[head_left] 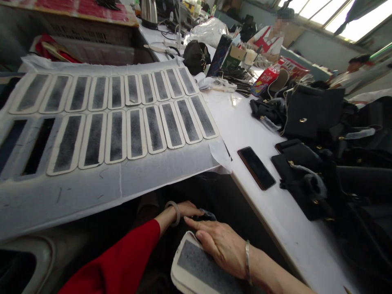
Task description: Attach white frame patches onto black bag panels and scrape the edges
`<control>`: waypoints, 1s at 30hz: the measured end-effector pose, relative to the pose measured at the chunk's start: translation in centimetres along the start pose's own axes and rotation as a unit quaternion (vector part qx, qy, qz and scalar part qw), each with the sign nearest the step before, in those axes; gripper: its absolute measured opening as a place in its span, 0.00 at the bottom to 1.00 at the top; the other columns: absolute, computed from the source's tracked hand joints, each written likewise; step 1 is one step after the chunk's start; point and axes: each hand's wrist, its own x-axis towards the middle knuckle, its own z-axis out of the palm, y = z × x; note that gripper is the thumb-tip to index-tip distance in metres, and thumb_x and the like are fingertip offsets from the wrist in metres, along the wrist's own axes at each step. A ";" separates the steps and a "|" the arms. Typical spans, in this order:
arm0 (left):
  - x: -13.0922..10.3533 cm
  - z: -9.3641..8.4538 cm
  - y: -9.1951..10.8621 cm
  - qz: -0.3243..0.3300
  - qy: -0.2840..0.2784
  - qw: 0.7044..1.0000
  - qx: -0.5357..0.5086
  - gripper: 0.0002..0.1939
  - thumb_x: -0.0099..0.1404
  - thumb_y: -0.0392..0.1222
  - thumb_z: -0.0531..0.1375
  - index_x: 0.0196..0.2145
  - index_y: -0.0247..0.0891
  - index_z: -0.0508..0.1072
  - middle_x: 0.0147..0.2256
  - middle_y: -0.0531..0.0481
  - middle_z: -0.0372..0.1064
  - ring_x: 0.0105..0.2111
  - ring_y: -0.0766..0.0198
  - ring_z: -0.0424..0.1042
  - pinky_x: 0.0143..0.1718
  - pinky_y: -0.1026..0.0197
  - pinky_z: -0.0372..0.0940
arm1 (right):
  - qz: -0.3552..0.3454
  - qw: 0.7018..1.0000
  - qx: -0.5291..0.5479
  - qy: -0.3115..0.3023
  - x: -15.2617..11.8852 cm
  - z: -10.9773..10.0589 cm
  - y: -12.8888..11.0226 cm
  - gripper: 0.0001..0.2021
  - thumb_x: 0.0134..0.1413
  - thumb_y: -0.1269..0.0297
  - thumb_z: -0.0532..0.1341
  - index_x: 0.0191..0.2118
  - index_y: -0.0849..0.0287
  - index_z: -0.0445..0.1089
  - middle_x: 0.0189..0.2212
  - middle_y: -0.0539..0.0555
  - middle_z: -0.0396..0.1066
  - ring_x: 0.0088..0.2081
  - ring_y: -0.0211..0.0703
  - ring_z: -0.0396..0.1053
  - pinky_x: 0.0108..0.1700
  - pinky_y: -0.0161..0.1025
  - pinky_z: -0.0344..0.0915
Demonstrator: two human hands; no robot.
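Note:
My left hand (189,209), with a pale bangle at the wrist, reaches low below the table edge, its fingertips by a small dark, shiny item (208,214) that is hard to make out. Just right of it, my right hand (223,247) rests over the upper edge of a stack of cream-bordered dark panels (200,265), index finger stretched toward my left hand. Similar panels (115,136) lie in two rows on the paper-covered board (92,188) at the left. Whether my left fingers grip anything is hidden.
A phone (256,167) lies on the white table (241,130). Black bags (312,110) are piled at the right. Behind are a black pouch (196,56), a red packet (266,79), a metal kettle (149,12) and two people farther off.

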 end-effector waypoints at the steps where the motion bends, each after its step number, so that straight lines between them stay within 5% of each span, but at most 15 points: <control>1: -1.3 -0.1 0.5 -0.001 0.003 1.000 -0.005 0.17 0.61 0.51 0.65 0.27 0.31 0.76 0.28 0.51 0.73 0.36 0.56 0.74 0.44 0.54 0.67 | 0.005 1.000 0.008 0.001 -0.1 0.0 0.1 0.28 0.70 0.52 0.37 0.67 0.58 0.54 0.61 0.54 0.61 0.61 0.48 0.60 0.63 0.45 0.57; 3: -4.7 -0.4 1.3 0.011 0.020 0.999 -0.028 0.22 0.64 0.58 0.59 0.41 0.35 0.78 0.43 0.45 0.75 0.50 0.51 0.70 0.54 0.53 0.60 | 0.013 1.000 0.021 0.003 -0.2 -0.1 0.2 0.28 0.70 0.50 0.37 0.67 0.58 0.54 0.62 0.54 0.60 0.61 0.48 0.60 0.63 0.45 0.57; 6: -10.6 -0.2 2.0 0.027 0.026 0.994 -0.102 0.31 0.68 0.65 0.45 0.58 0.46 0.68 0.62 0.48 0.60 0.62 0.52 0.58 0.60 0.52 0.55 | 0.015 1.000 0.015 0.005 -0.5 -0.1 0.3 0.29 0.69 0.50 0.37 0.67 0.57 0.54 0.62 0.55 0.60 0.61 0.51 0.60 0.62 0.49 0.58; 11: -17.1 1.6 2.1 0.075 0.028 0.960 -0.269 0.26 0.64 0.58 0.58 0.56 0.45 0.71 0.66 0.51 0.51 0.66 0.52 0.49 0.65 0.52 0.48 | 0.022 0.999 -0.027 0.009 -1.6 0.0 0.3 0.27 0.69 0.51 0.39 0.68 0.53 0.49 0.60 0.58 0.63 0.58 0.56 0.64 0.59 0.55 0.61; 19: -18.5 2.9 2.7 0.083 -0.024 0.946 -0.312 0.28 0.66 0.53 0.59 0.61 0.43 0.64 0.59 0.43 0.63 0.54 0.50 0.66 0.63 0.47 0.50 | 0.060 0.998 -0.004 0.012 -5.1 0.3 1.4 0.28 0.68 0.49 0.40 0.69 0.49 0.44 0.62 0.55 0.59 0.59 0.56 0.62 0.58 0.53 0.62; 25: -18.1 3.2 2.1 0.102 -0.057 0.919 -0.378 0.29 0.62 0.50 0.62 0.59 0.39 0.66 0.54 0.41 0.68 0.53 0.50 0.66 0.59 0.51 0.55 | 0.112 0.993 0.028 0.036 -8.1 1.3 2.8 0.28 0.68 0.46 0.41 0.69 0.45 0.44 0.63 0.52 0.58 0.61 0.53 0.61 0.60 0.51 0.59; 30: -18.3 3.4 2.5 0.095 -0.034 0.924 -0.368 0.29 0.62 0.48 0.61 0.59 0.37 0.66 0.53 0.41 0.68 0.52 0.50 0.67 0.56 0.52 0.57 | 0.112 0.992 0.027 0.053 -8.4 1.9 2.8 0.28 0.67 0.45 0.40 0.69 0.45 0.46 0.62 0.53 0.60 0.59 0.53 0.63 0.60 0.52 0.60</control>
